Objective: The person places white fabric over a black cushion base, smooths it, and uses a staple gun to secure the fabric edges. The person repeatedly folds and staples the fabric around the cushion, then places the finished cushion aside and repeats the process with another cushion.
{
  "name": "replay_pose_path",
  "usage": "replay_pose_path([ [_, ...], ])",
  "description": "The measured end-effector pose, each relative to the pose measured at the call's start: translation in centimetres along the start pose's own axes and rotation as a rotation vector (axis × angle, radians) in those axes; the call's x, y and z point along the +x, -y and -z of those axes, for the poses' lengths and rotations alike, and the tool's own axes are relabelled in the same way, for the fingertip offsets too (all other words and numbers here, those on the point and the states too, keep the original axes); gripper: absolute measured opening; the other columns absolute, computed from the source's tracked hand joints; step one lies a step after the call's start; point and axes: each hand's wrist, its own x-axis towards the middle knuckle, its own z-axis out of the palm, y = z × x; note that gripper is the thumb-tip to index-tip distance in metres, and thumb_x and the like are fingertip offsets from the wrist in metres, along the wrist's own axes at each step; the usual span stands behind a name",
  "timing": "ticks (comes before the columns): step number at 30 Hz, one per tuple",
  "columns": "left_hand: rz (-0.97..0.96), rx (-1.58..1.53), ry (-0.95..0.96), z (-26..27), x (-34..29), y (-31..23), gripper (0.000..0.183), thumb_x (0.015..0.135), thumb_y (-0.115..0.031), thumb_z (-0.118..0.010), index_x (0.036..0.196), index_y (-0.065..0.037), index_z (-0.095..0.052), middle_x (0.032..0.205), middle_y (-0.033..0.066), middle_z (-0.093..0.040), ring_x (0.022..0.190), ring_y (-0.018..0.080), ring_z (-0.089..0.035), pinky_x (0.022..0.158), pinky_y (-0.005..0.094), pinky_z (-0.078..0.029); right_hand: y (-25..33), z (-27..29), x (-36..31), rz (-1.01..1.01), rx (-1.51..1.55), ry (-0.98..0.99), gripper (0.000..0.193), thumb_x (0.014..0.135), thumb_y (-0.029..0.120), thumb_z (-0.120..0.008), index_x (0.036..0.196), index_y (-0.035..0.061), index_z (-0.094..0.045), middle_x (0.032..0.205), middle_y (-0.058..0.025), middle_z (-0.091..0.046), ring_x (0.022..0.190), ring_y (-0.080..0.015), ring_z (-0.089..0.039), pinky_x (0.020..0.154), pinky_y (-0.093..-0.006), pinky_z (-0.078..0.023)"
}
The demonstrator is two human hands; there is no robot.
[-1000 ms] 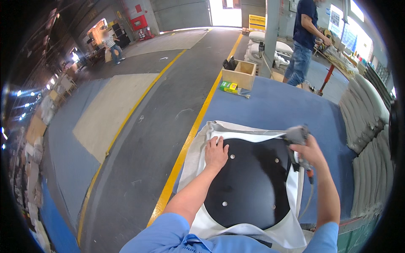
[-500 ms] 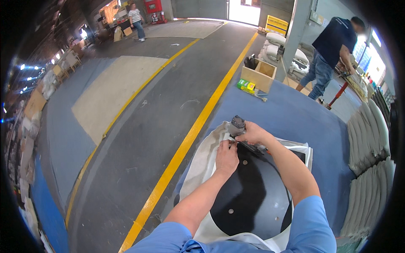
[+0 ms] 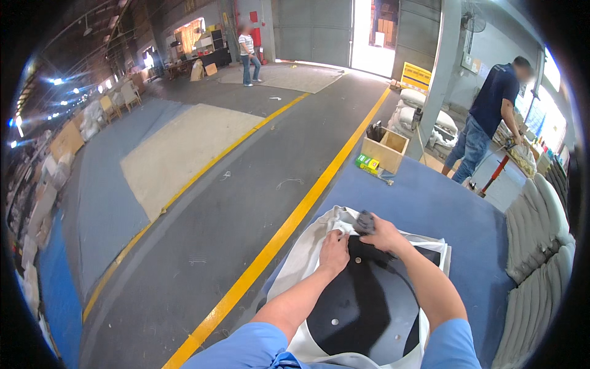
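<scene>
On the blue tabletop lies a black panel (image 3: 344, 295) with round holes, and pale fabric (image 3: 297, 251) is folded up around its rim. My left hand (image 3: 334, 252) presses its bent fingers onto a white fold at the panel's far left corner. Just right of it, my right hand (image 3: 386, 237) grips a dark grey staple gun (image 3: 365, 223), held over the far edge of the panel. The gun's lower part is mostly hidden behind my hand and blends with the black panel, so whether its nose touches the fabric cannot be told.
A wooden box (image 3: 385, 149) with dark tools stands at the table's far end, beside a green-yellow carton (image 3: 367, 162). Stacked pale cushions (image 3: 538, 227) line the right side. One person (image 3: 491, 120) works at a bench at the back right; another (image 3: 247, 55) stands far off.
The view has tilted up, so everything sits lower in it. The staple gun has turned, and its long dark body shows less behind my right hand. My left hand stays at the fold.
</scene>
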Motion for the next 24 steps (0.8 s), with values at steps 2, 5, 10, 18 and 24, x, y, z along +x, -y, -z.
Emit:
replay_pose_path([
  [2, 0.026, -0.011, 0.014, 0.1, -0.3, 0.4, 0.032, 0.099, -0.014, -0.062, 0.127, -0.009, -0.074, 0.129, 0.0153, -0.059, 0.128, 0.035, -0.055, 0.107, 0.0463, -0.048, -2.2, 1.9, -4.8, -0.058, 0.02, -0.07, 0.084, 0.081, 0.026, -0.087, 0.152, 0.0083, -0.047, 0.13, -0.0267, -0.069, 0.125, -0.0446, -0.064, 0.105, -0.0474, -0.052],
  [5, -0.029, 0.033, 0.036, -0.5, -0.4, -0.1, 0.032, 0.1, -0.016, -0.062, 0.13, -0.01, -0.073, 0.133, 0.0173, -0.059, 0.126, 0.0376, -0.058, 0.107, 0.0467, -0.049, -9.1, 5.6, -14.6, -0.144, 0.167, -0.226, 0.082, 0.083, 0.016, -0.086, 0.155, 0.0153, -0.045, 0.13, -0.0238, -0.07, 0.126, -0.0432, -0.064, 0.105, -0.048, -0.052],
  [10, -0.026, 0.051, 0.096, -1.8, -0.5, -1.8, 0.035, 0.098, -0.016, -0.062, 0.13, -0.006, -0.072, 0.136, 0.0225, -0.057, 0.126, 0.0413, -0.057, 0.108, 0.0483, -0.048, -19.4, 6.9, -30.6, -0.757, -0.251, -0.453, 0.086, 0.082, 0.004, -0.083, 0.156, 0.0225, -0.043, 0.133, -0.0169, -0.063, 0.118, -0.0423, -0.066, 0.098, -0.0521, -0.055],
  [18, -0.145, 0.309, 0.125, -0.7, 0.1, -3.4, 0.031, 0.098, -0.02, -0.065, 0.124, -0.007, -0.075, 0.129, 0.0163, -0.06, 0.12, 0.0372, -0.059, 0.103, 0.0488, -0.049, -24.5, -1.1, -44.3, -0.948, -0.285, -0.491, 0.088, 0.082, -0.003, -0.074, 0.159, 0.0232, -0.041, 0.15, -0.0179, -0.044, 0.131, -0.043, -0.056, 0.102, -0.0534, -0.053],
  [24, -0.438, 0.264, 0.168, -2.1, 2.5, -9.8, 0.027, 0.094, -0.022, -0.069, 0.115, -0.006, -0.076, 0.105, 0.0163, -0.071, 0.106, 0.039, -0.064, 0.094, 0.0522, -0.051, -24.6, -1.9, -42.9, -0.788, -0.253, -0.47, 0.073, 0.082, 0.008, -0.075, 0.152, 0.0142, -0.053, 0.15, -0.0214, -0.05, 0.136, -0.0435, -0.052, 0.109, -0.0539, -0.047],
])
